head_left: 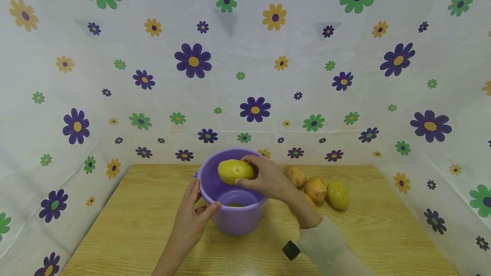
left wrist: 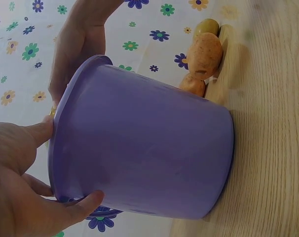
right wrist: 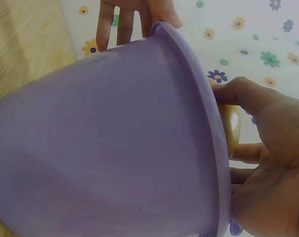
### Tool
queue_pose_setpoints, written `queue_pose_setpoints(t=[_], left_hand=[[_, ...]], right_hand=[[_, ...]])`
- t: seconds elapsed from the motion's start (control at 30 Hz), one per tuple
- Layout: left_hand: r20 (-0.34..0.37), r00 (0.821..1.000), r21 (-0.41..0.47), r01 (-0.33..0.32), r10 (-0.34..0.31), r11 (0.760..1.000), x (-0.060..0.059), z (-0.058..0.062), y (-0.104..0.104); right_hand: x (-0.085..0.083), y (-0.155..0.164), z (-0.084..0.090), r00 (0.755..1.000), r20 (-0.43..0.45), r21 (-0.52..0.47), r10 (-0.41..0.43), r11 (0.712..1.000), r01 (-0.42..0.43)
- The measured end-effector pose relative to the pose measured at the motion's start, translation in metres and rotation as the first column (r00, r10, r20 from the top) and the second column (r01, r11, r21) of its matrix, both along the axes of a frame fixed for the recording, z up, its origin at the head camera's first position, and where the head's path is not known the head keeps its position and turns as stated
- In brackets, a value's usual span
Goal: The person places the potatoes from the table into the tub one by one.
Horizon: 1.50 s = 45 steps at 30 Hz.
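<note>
A purple bucket (head_left: 235, 220) stands mid-table on the wooden table (head_left: 134, 225). My left hand (head_left: 192, 216) grips its near-left side, thumb on the front wall and fingers up at the rim; the left wrist view shows that hand (left wrist: 16, 187) wrapped on the bucket (left wrist: 149, 153). My right hand (head_left: 268, 178) holds a yellow potato (head_left: 234, 171) just above the bucket's mouth. In the right wrist view the potato (right wrist: 232, 129) peeks out behind the rim of the bucket (right wrist: 100, 148), pinched by my right hand (right wrist: 273, 163). Something yellowish lies on the bucket's bottom.
Three more potatoes lie on the table right of the bucket: a brown one (head_left: 295, 176), another brown one (head_left: 316, 188) and a yellow-green one (head_left: 337, 195). Flower-printed cloth (head_left: 245, 76) walls the table in at the back and both sides.
</note>
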<state>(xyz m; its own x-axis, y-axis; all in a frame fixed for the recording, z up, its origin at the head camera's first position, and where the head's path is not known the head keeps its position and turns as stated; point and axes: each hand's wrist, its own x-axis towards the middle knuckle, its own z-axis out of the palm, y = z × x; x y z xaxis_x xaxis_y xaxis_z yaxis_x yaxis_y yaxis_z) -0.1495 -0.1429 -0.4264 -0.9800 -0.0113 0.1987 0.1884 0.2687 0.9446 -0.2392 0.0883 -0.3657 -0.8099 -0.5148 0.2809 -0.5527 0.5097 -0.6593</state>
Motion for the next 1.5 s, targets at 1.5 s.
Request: queue_pose_setpoints(t=[1.5], left_hand=[[0.012,1.0,-0.017,-0.009,0.009,1.0,0.002,0.002,0.0]], right_hand=[[0.003,-0.014,-0.01,0.998,0.008,0.043,0.07,0.997,-0.07]])
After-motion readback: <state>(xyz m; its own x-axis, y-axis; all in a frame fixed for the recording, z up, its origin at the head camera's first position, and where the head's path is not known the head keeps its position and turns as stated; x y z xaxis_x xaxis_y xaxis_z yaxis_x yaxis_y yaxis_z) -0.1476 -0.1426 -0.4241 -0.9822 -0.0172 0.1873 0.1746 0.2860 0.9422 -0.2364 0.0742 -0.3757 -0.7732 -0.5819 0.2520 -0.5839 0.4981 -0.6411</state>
